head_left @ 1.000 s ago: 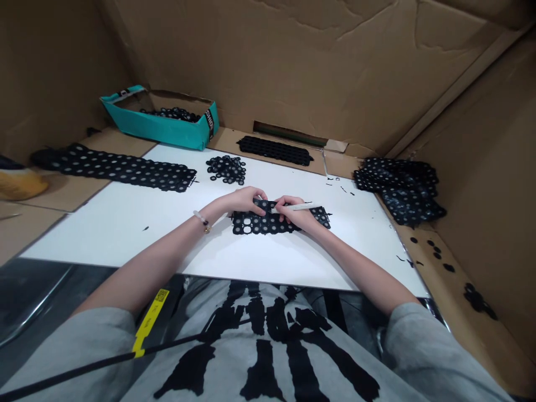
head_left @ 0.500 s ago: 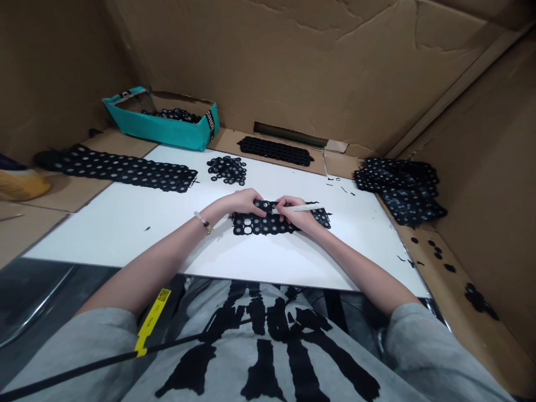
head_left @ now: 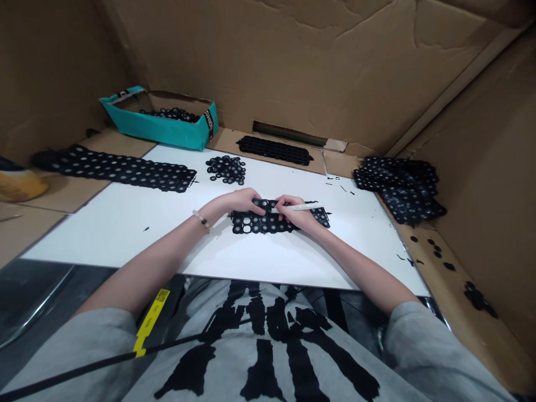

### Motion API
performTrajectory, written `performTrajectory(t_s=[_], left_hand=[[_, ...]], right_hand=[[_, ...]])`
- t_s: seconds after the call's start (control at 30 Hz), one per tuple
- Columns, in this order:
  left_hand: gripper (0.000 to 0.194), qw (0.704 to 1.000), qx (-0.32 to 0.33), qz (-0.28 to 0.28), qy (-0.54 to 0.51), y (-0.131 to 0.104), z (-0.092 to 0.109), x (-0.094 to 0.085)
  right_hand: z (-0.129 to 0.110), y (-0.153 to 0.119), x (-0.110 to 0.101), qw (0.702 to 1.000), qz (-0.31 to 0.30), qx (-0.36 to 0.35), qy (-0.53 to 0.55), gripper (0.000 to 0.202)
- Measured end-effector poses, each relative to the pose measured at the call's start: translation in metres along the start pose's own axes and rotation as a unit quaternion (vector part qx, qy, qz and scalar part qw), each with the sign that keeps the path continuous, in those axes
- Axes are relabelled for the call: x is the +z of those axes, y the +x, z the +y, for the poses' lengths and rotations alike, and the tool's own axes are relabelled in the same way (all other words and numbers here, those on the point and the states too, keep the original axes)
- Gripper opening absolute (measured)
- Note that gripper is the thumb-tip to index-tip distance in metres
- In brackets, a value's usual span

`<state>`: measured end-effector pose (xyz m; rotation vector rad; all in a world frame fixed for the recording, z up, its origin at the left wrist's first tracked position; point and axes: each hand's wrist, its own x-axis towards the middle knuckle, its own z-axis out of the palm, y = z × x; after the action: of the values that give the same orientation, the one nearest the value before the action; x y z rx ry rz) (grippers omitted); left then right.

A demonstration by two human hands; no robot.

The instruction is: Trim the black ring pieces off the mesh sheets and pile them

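A black sheet of joined rings [head_left: 268,224] lies on the white board in front of me, with two larger white gaps near its left end. My left hand [head_left: 248,201] grips the sheet's upper left part between thumb and fingers. In my right hand [head_left: 292,210] is a white pen-like tool [head_left: 307,206], held like a pencil. Its tip points left at the sheet, close to my left thumb; the very tip is too small to make out. My right hand rests over the sheet's right half and hides part of it.
Loose black rings [head_left: 226,169] are heaped behind my left hand. A teal box [head_left: 163,131] holds more rings. Perforated black sheets lie at left [head_left: 125,167], at back [head_left: 274,151] and piled at right [head_left: 402,187]. Black scraps dot the white board [head_left: 125,234]; cardboard walls [head_left: 268,67] surround it.
Both hands, the sheet and the pen-like tool keep nearly the same places. The whole view has shifted very slightly.
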<state>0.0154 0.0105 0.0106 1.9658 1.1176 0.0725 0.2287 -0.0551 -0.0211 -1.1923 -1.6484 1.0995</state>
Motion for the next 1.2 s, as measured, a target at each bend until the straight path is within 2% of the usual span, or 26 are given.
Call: performTrajectory(t_s=[0.33,0.47,0.67,1.03,1.13,1.2], left_hand=[[0.038,1.000,0.012,-0.012,-0.013,-0.001,-0.001,-0.001],[0.038,0.998,-0.004,-0.021,-0.051,-0.003,0.001,-0.001],[0.037,0.996,-0.004,-0.028,-0.079,-0.003,-0.001,-0.002],[0.034,0.988,-0.018,-0.078,-0.131,-0.006,0.000,-0.005],[0.034,0.989,-0.008,-0.085,-0.117,-0.006,0.002,-0.006],[0.034,0.994,0.012,-0.071,-0.083,-0.005,0.002,-0.006]], right_hand=[[-0.004,-0.002,0.000,1.000,-0.005,0.001,-0.023,0.015],[-0.011,-0.006,0.004,0.997,0.011,-0.033,-0.063,0.011],[-0.015,-0.008,0.012,0.979,0.048,-0.108,-0.167,0.010],[-0.010,-0.003,0.013,0.971,0.054,-0.103,-0.210,0.009],[-0.009,-0.002,0.013,0.968,0.056,-0.112,-0.217,0.009],[-0.009,-0.002,0.012,0.968,0.057,-0.112,-0.217,0.010]])
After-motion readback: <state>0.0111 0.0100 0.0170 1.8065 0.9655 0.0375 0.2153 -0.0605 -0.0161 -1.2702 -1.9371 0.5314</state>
